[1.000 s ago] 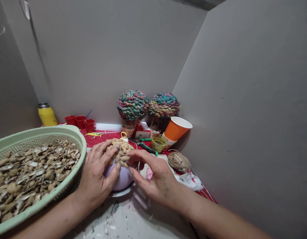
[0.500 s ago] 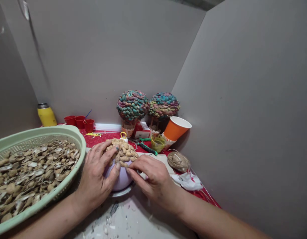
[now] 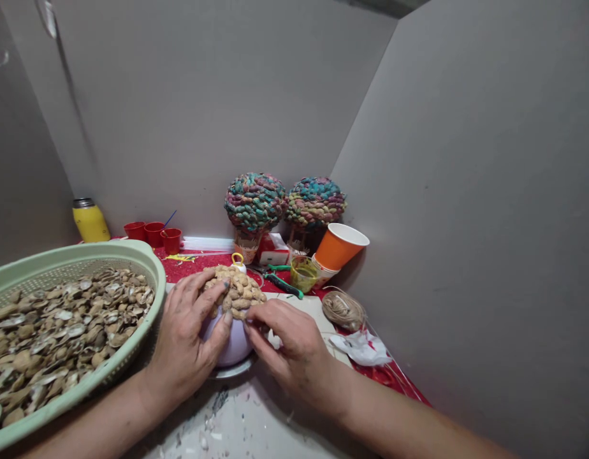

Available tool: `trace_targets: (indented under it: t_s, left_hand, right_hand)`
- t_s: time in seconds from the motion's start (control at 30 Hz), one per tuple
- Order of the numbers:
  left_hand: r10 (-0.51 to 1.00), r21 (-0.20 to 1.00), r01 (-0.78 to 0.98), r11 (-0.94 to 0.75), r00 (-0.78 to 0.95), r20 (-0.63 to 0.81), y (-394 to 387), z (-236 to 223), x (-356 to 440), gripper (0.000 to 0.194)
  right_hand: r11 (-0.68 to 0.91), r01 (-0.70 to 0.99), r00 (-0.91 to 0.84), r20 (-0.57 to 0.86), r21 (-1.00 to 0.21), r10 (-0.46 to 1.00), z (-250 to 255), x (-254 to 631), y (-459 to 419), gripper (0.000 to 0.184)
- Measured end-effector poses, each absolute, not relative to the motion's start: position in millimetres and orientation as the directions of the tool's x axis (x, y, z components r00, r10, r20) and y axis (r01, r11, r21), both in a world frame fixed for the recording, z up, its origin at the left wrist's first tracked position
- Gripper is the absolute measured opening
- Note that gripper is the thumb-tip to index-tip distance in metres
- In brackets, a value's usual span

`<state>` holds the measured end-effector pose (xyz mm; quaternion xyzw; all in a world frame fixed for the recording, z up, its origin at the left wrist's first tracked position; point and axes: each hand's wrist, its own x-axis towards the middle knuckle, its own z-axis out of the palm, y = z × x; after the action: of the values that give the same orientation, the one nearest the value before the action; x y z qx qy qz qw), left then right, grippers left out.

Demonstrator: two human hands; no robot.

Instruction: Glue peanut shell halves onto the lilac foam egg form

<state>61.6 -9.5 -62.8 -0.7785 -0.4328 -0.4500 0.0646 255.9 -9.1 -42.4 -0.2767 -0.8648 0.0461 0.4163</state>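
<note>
A round lilac balloon (image 3: 234,344) sits on a shallow metal dish (image 3: 232,370), its top covered with rows of tan peanut shells (image 3: 240,294). My left hand (image 3: 192,325) curves around the balloon's left side, fingers over the shells and thumb on the bare lilac surface. At the lower right edge of the shell layer, my right hand (image 3: 289,341) pinches with thumb and forefinger at a peanut shell pressed against the balloon. The fingers largely hide that shell. The balloon's left side lies behind my left hand.
A green basket (image 3: 155,280) of peanut shells stands left. Behind are red cups (image 3: 171,242), a yellow bottle (image 3: 90,222), two colourful shell-covered balls (image 3: 255,203), green-handled pliers (image 3: 285,285) and an orange cup (image 3: 341,246). Twine (image 3: 343,309) and crumpled tissue (image 3: 364,347) lie right; grey walls enclose the table.
My right thumb and fingertips have shifted very slightly right at the edge of the shells. My left hand keeps its place on the balloon. The view has moved a little.
</note>
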Motion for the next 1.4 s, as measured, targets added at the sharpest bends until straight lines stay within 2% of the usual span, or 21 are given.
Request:
trace_targets:
  t_s: [0.17, 0.47, 0.9, 1.0, 1.17, 1.27, 1.4]
  left_hand:
    - [0.616, 0.285, 0.733, -0.617, 0.225, 0.755, -7.5, -62.9, 62.8, 0.038]
    - [0.637, 0.314, 0.725, -0.613, 0.219, 0.739, -9.7, -64.3, 60.0, 0.037]
    - [0.661, 0.313, 0.752, -0.58, 0.209, 0.721, -9.7, -62.4, 61.9, 0.04]
    - [0.653, 0.308, 0.754, -0.58, 0.204, 0.73, -9.1, -63.5, 61.0, 0.039]
    - [0.66, 0.312, 0.758, -0.573, 0.201, 0.724, -8.4, -62.7, 61.0, 0.039]
    - [0.659, 0.314, 0.755, -0.576, 0.202, 0.725, -7.9, -62.0, 60.6, 0.039]
    - [0.675, 0.336, 0.738, -0.585, 0.214, 0.706, -8.1, -62.5, 58.3, 0.038]
  right_hand:
    - [0.908, 0.365, -0.573, 0.719, -0.206, 0.393, -44.1, 259.0, -7.3, 0.024]
    - [0.913, 0.407, -0.622, 0.725, -0.025, 0.297, -42.2, 259.8, -8.6, 0.023]
    - [0.902, 0.431, -0.66, 0.695, 0.039, 0.285, -42.5, 267.2, -6.0, 0.029]
    - [0.91, 0.414, -0.627, 0.72, -0.016, 0.298, -45.6, 273.7, -1.9, 0.028]
    - [0.886, 0.42, -0.477, 0.783, -0.195, 0.399, -47.3, 283.9, 2.5, 0.026]
    - [0.862, 0.371, -0.396, 0.78, -0.346, 0.484, -42.7, 286.0, -3.2, 0.026]
    - [0.758, 0.301, -0.281, 0.706, -0.578, 0.65, -39.0, 286.8, -14.6, 0.025]
